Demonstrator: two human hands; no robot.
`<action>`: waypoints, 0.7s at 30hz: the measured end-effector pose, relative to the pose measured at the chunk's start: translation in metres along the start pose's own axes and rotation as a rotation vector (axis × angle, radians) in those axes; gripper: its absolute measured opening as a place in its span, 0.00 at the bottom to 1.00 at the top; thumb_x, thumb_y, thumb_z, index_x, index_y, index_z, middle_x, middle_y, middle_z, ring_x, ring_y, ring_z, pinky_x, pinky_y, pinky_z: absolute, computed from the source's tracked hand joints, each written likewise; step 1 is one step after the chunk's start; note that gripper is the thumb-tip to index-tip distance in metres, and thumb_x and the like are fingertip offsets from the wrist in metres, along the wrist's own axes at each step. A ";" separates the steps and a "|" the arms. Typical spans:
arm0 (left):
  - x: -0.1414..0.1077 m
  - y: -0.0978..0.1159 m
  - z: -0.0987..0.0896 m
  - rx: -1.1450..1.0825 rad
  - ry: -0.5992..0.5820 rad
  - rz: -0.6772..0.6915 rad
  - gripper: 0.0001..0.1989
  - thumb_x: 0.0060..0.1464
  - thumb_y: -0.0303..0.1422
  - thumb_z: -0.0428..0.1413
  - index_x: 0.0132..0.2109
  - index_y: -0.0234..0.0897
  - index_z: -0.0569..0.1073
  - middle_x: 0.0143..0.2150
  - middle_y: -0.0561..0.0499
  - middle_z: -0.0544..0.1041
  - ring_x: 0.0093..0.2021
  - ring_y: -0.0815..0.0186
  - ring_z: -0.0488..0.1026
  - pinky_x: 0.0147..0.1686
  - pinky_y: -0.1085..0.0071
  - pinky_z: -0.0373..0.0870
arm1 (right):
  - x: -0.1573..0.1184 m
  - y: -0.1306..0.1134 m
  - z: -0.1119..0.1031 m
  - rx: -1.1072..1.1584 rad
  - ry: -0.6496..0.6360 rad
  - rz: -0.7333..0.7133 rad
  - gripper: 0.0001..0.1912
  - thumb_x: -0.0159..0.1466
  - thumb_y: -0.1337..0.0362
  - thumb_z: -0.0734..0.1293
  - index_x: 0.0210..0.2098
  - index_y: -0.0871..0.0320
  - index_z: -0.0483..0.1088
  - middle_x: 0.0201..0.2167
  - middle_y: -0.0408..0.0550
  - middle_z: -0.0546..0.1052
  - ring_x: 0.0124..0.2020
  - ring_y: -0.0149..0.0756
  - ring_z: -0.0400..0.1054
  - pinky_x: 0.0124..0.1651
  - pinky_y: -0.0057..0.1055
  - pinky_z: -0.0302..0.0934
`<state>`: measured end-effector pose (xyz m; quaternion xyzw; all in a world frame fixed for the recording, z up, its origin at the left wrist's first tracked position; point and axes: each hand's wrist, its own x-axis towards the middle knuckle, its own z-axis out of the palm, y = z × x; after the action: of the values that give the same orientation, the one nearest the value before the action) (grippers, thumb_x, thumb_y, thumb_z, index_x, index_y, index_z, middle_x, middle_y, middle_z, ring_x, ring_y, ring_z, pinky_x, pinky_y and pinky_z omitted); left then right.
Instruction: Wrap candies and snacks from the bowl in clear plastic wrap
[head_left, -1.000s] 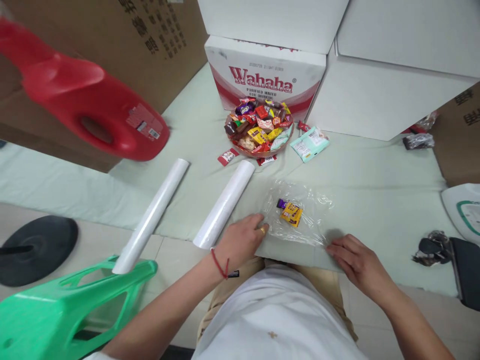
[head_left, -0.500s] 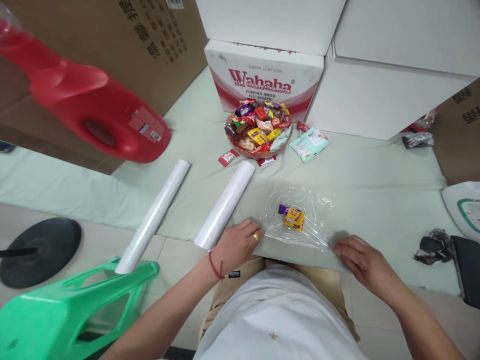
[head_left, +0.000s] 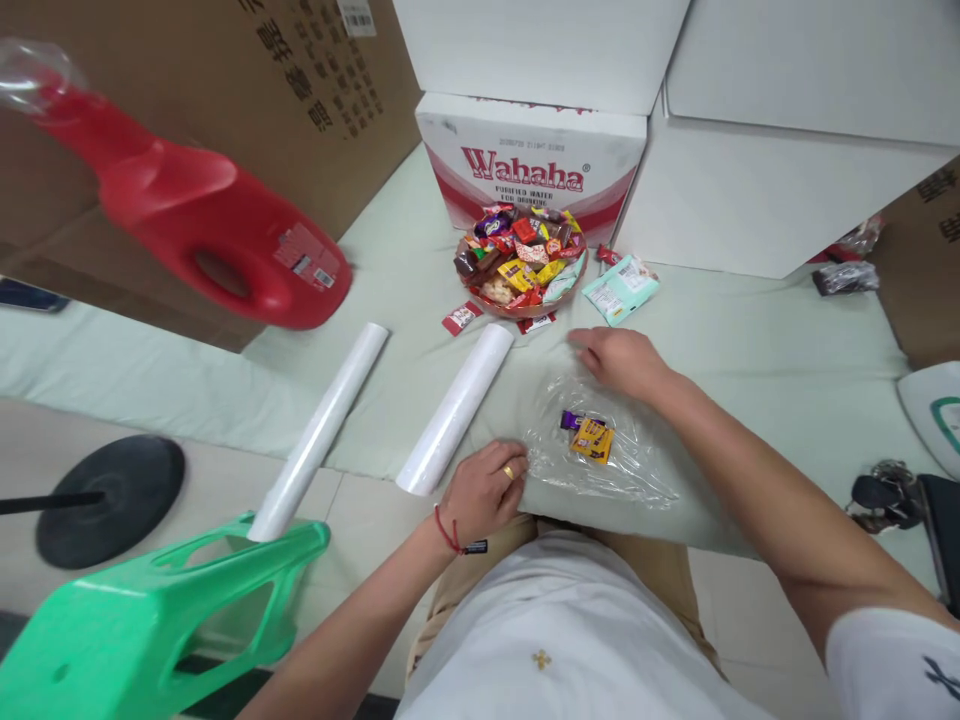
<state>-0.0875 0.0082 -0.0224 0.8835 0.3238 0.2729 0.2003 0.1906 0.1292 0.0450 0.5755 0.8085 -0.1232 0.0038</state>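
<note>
A thin, crinkled sheet of clear plastic film (head_left: 637, 470) lies near the table's front edge, with a yellow wrapped candy (head_left: 592, 441) and a purple wrapped candy (head_left: 571, 420) on or in it; which one I cannot tell. At its left edge, my left hand (head_left: 487, 483) has curled fingers closed on the film. My right hand (head_left: 616, 357) is above the film's far side, empty, its index finger stretched toward the bowl. Beyond it, a round bowl (head_left: 517, 312) is heaped with wrapped sweets. A mint-green packet (head_left: 622, 290) lies just right of the bowl.
Two white rolls (head_left: 457, 410) (head_left: 322, 430) lie left of the film. A large red jug (head_left: 225, 230) stands farther left. White boxes, including a Wahaba-style printed carton (head_left: 532, 160), wall off the back. A green stool (head_left: 150, 610) is at lower left; keys (head_left: 885, 497) lie right.
My right hand has let go of the film's near right corner and moved up and left toward the bowl. My left hand stays at the film's left edge.
</note>
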 end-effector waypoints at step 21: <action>-0.001 0.000 0.001 -0.016 -0.006 -0.025 0.09 0.58 0.23 0.52 0.44 0.37 0.73 0.44 0.44 0.78 0.41 0.60 0.75 0.40 0.64 0.73 | 0.057 -0.012 0.006 -0.228 -0.153 0.059 0.22 0.72 0.56 0.59 0.60 0.59 0.69 0.48 0.64 0.81 0.48 0.54 0.76 0.43 0.38 0.62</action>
<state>-0.0872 0.0075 -0.0228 0.8787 0.3319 0.2701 0.2116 0.1596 0.1774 0.0334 0.5838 0.7973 -0.0740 0.1344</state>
